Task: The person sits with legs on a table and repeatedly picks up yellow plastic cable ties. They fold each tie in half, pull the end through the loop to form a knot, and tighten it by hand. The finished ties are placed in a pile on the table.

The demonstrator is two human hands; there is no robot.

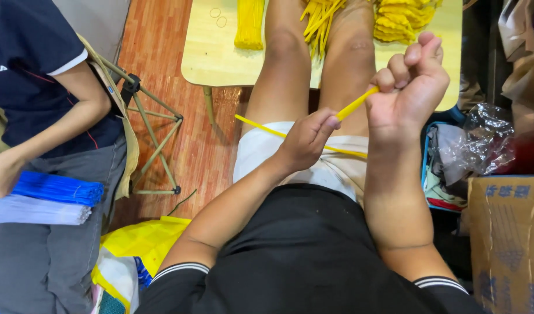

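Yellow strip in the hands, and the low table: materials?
Yellow strip: looks like plastic, smooth and slightly glossy, flexing between the right hand and left hand; coated paper cannot be ruled out. Low table: pale wood or wood-look laminate, matte, with faint grain.

Both hands meet over the lap, left hand just beside right hand, a strip running between them, the table beyond the knees carrying strip bundles, a cardboard box at right, another person standing at left.
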